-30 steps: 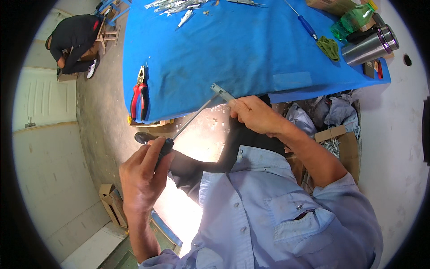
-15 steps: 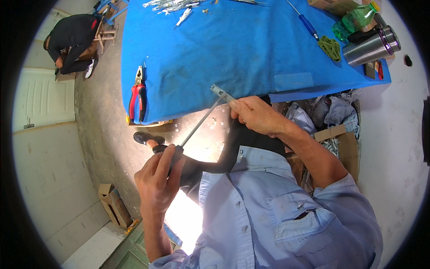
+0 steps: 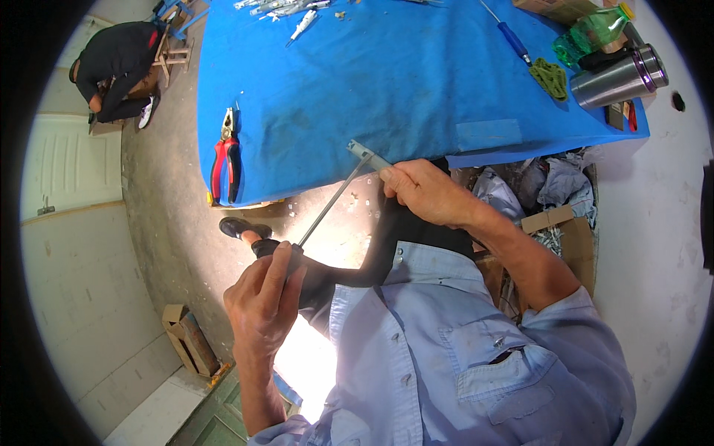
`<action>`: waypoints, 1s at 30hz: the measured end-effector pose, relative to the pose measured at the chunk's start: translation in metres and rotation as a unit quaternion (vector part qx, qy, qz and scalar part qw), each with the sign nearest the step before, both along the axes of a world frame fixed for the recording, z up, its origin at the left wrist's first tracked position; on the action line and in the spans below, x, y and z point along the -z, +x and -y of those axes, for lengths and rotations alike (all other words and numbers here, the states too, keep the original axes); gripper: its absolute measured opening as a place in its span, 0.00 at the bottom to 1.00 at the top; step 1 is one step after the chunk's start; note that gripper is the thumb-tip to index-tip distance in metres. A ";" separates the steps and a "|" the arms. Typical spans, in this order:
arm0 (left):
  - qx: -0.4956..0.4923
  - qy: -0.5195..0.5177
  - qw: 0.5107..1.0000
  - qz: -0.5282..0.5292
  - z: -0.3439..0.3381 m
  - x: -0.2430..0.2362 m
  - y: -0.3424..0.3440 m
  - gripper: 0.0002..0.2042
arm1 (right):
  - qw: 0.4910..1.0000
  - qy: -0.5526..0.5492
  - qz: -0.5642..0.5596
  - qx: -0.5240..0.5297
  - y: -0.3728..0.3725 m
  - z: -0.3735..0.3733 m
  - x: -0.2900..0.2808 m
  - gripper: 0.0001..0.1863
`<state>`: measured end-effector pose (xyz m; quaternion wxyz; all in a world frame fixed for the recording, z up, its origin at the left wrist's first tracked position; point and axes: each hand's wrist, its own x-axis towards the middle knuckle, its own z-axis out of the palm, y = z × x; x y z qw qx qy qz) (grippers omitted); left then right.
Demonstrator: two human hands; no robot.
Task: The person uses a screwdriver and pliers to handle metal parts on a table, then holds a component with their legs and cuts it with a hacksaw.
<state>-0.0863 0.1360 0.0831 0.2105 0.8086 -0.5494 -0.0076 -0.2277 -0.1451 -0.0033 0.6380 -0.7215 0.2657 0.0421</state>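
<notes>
Your left hand (image 3: pixel 260 301) is closed around the dark handle of a screwdriver (image 3: pixel 327 212), whose thin shaft slants upward to the right. Your right hand (image 3: pixel 424 193) pinches the grey slotted part (image 3: pixel 372 156) by its near end, between thumb and fingers. The shaft meets this part near its slot; whether the tip goes inside, I cannot tell. The part appears just over the front edge of the blue-covered table (image 3: pixel 335 89), while your left hand is outside this edge, on your own side. Close to the left edge lie the red-and-black pliers (image 3: pixel 226 160), well apart from your screwdriver. A wide stretch of blue cloth separates your part from the pile of grey-white pieces (image 3: pixel 282 9) on the far side. Near the right edge are the green rag (image 3: pixel 549 78) and the steel flask (image 3: pixel 613 79), also well apart from your hands.
</notes>
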 end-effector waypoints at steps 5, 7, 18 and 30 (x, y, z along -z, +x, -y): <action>0.037 0.002 0.997 0.075 0.002 0.006 0.004 0.27 | 0.999 -0.019 0.003 -0.038 0.003 0.007 -0.005 0.27; 0.048 0.011 0.994 0.100 0.002 0.004 0.005 0.27 | 0.998 -0.025 0.002 -0.049 0.003 0.008 -0.005 0.27; 0.069 0.116 0.990 0.050 0.034 -0.061 0.021 0.25 | 0.994 -0.100 0.018 -0.040 0.004 0.000 -0.009 0.25; 0.121 0.221 0.958 0.139 0.110 -0.135 0.016 0.16 | 0.994 -0.102 0.020 -0.016 0.004 -0.002 -0.012 0.22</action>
